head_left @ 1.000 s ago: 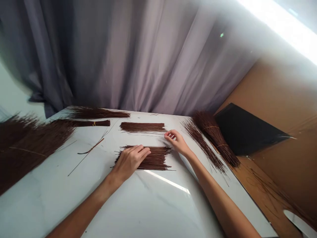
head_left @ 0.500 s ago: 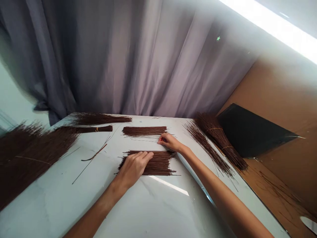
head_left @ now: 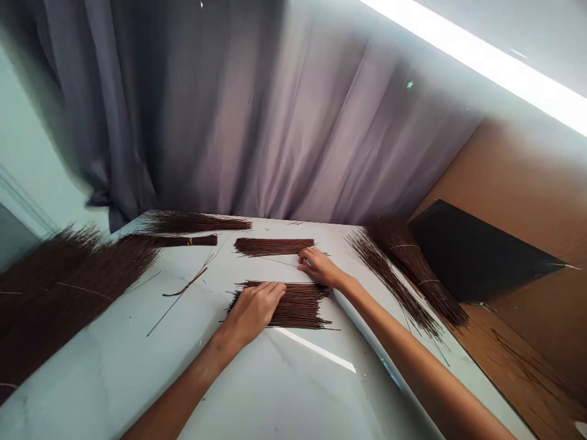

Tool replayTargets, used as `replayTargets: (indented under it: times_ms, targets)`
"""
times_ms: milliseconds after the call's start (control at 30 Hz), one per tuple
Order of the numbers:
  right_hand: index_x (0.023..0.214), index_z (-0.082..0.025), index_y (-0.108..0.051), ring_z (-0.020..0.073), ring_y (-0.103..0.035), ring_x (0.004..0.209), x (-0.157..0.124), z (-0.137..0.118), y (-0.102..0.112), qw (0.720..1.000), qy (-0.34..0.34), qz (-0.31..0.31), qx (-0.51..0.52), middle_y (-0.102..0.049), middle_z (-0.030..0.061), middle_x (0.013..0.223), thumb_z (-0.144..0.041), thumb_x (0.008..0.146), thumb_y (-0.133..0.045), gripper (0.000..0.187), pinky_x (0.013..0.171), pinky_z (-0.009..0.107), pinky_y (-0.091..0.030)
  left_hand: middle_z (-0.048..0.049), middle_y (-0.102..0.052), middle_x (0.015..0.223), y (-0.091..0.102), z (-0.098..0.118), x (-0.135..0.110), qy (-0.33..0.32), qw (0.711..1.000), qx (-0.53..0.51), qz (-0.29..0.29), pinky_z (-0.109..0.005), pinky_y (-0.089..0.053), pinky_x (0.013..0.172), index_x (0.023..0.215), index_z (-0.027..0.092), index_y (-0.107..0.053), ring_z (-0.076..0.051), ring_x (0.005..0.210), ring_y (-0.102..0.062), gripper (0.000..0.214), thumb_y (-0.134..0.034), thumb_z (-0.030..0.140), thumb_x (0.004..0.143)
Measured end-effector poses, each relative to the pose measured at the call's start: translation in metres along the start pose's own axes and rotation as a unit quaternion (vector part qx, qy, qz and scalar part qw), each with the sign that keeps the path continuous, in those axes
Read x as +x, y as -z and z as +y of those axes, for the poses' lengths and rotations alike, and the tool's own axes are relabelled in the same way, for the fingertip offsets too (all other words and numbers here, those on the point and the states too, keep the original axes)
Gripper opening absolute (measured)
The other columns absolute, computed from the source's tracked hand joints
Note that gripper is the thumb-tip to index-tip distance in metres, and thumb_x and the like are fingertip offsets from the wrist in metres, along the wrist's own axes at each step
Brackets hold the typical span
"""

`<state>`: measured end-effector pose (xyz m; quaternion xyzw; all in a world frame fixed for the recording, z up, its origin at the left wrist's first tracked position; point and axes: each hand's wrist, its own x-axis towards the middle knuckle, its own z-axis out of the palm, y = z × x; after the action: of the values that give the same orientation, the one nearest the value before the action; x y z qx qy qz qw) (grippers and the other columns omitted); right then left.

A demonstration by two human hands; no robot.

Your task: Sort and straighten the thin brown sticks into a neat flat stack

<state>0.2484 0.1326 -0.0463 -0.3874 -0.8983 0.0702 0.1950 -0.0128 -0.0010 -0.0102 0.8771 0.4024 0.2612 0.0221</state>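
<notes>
A flat row of thin brown sticks (head_left: pixel 300 308) lies on the white table in front of me. My left hand (head_left: pixel 257 308) bears down on its left part, fingers pressed together and bent over the sticks; the thumb is hidden. Beyond it is a narrower row of similar sticks (head_left: pixel 270 246). At the near right corner of that row is my right hand (head_left: pixel 314 264), its fingers curled into a pinch. A single thin stick (head_left: pixel 282 262) runs leftward from its fingertips, over the bare table between the two rows.
Large brown stick bundles (head_left: pixel 68 293) spread along the left. Tied bundles (head_left: pixel 417 269) and a loose one (head_left: pixel 394 281) lie at the right edge. A bent strip (head_left: pixel 186 286) rests left of the rows. Behind the table hangs a grey curtain (head_left: pixel 275 122); a black panel (head_left: pixel 477 250) stands right.
The view has shifted slightly, so everything sits a little lower and further right. My right hand has shifted slightly toward the far row. My left hand stays on the near row.
</notes>
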Motion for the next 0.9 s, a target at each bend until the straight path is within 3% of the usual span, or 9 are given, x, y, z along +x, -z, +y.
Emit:
replayTargets:
  times_ms: [167,367,667,900]
  targets:
    - [0.098,-0.017,-0.059,0.0205,-0.053,0.096,-0.001,-0.012,-0.009,1.000,-0.020,0.011,0.007,-0.059,0.0083,0.103,-0.022,0.101,-0.052,0.009,0.086,0.033,-0.045,-0.0022,-0.071,0.089,0.000,0.002,0.001,0.015,0.999,0.023,-0.021,-0.029,-0.052,0.071,0.102,0.021,-0.058,-0.019,0.082,-0.070,0.023,-0.038,0.012,0.106]
    - [0.088,-0.016,-0.059,0.0213,-0.053,0.089,0.004,-0.012,-0.008,0.999,-0.022,-0.025,0.030,-0.059,0.0098,0.094,-0.017,0.099,-0.048,0.016,0.085,0.036,-0.044,-0.0016,-0.070,0.084,0.007,0.006,0.004,0.077,0.995,0.046,-0.038,-0.029,-0.048,0.066,0.092,0.021,-0.054,-0.019,0.077,-0.069,0.024,-0.038,0.014,0.107]
    - [0.090,-0.015,-0.066,0.0142,-0.054,0.068,0.015,-0.012,-0.006,0.991,-0.029,-0.079,0.102,-0.062,0.0016,0.077,-0.044,0.100,-0.052,0.034,0.062,0.025,-0.043,-0.0004,-0.068,0.085,0.002,0.003,0.003,0.087,0.995,0.044,-0.001,-0.029,-0.044,0.064,0.091,0.023,-0.052,-0.019,0.080,-0.067,0.021,-0.038,0.015,0.105]
    - [0.088,-0.016,-0.060,0.0212,-0.053,0.088,0.007,-0.024,-0.007,0.997,-0.022,-0.050,0.050,-0.061,0.0087,0.091,-0.025,0.098,-0.053,0.016,0.084,0.035,-0.044,0.0009,-0.065,0.081,0.001,0.004,0.003,0.122,0.991,0.048,0.011,-0.030,-0.038,0.059,0.087,0.023,-0.051,-0.018,0.072,-0.064,0.020,-0.040,0.016,0.103]
